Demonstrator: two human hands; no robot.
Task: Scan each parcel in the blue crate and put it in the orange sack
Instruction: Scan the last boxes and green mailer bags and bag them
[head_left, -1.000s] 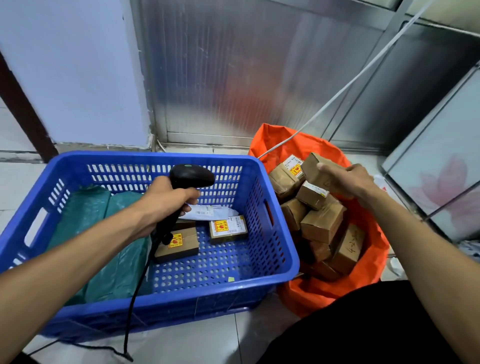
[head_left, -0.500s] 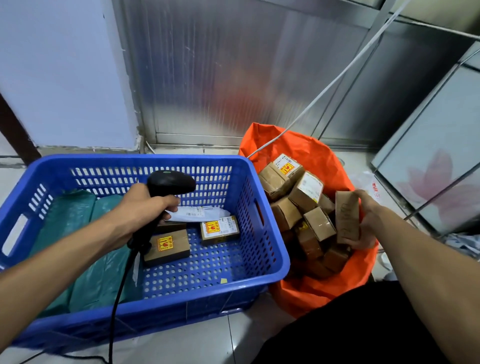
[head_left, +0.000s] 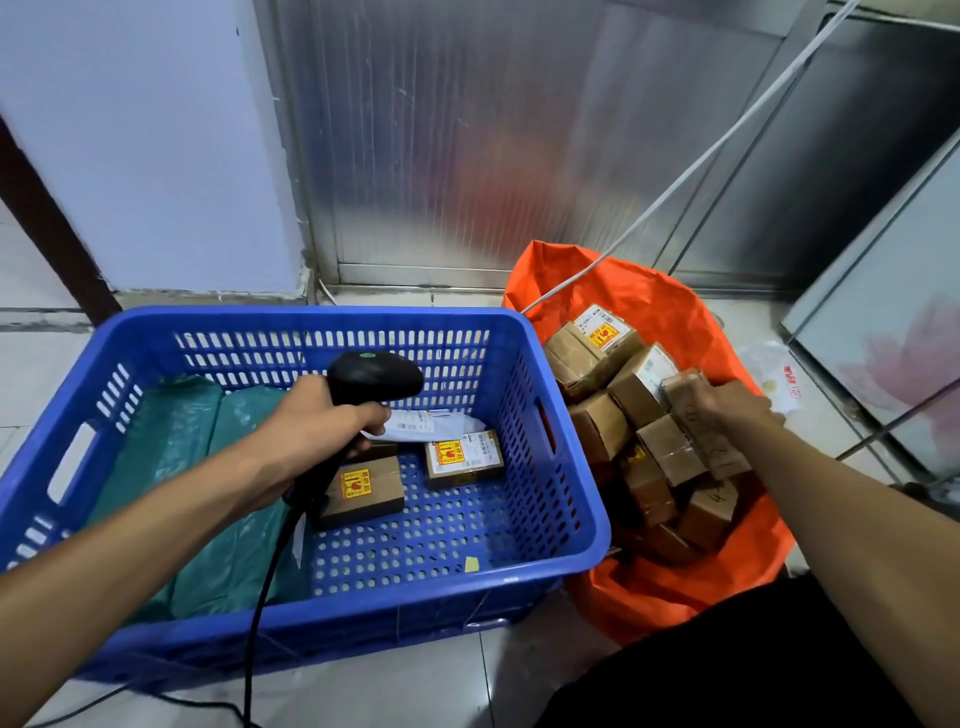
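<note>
My left hand (head_left: 317, 421) grips a black barcode scanner (head_left: 374, 376) over the blue crate (head_left: 363, 603). In the crate lie two small cardboard parcels with yellow stickers (head_left: 363, 488) (head_left: 464, 458), a white mailer (head_left: 426, 425) and green plastic bags (head_left: 197, 467). My right hand (head_left: 727, 402) rests on a long brown parcel (head_left: 709, 441) lying on top of the pile of several boxes inside the orange sack (head_left: 670, 322); its fingers lie over the parcel's far end.
The crate and sack stand side by side on a tiled floor against a metal wall. A white cable (head_left: 691, 171) runs down into the sack. The scanner's black cord (head_left: 254, 623) trails over the crate's front rim. A glass panel (head_left: 893, 332) leans at right.
My right hand carried the brown parcel from above the sack down onto the pile. The left hand with the scanner stayed over the crate.
</note>
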